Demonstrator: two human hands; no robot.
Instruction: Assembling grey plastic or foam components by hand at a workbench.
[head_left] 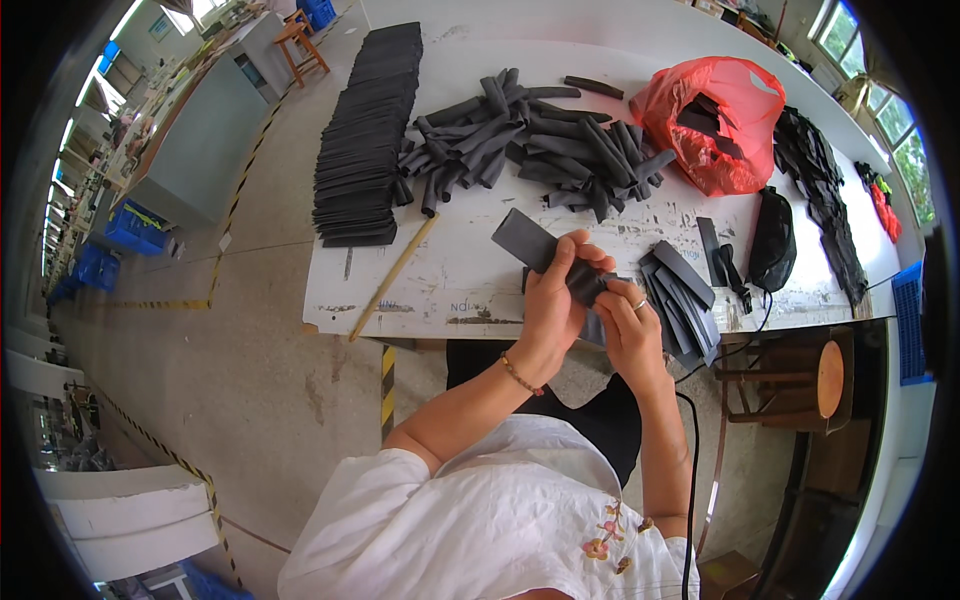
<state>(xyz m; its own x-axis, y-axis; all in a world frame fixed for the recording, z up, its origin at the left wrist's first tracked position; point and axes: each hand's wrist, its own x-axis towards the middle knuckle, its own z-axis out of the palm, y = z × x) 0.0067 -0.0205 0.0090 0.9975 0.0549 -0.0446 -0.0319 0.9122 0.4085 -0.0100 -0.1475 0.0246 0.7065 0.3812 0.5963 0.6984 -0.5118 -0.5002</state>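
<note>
Midway, by the look of it:
Done: rolled dark tubes (530,140) lie heaped at the middle of the white worktable (450,280); flat dark strips (365,140) are stacked in a long row at its left.
Left: loose strips (682,290) wait beside the hands.
Left hand (553,300): fingers clamped on a flat dark strip (525,240), raised over the table's near edge.
Right hand (628,325): closed round the strip's lower, rolled end, wrist bent inward.

Dark grey strip (535,243), red plastic bag (715,120), white table (470,280) (scuffed), yellow-black floor tape (232,205)
</note>
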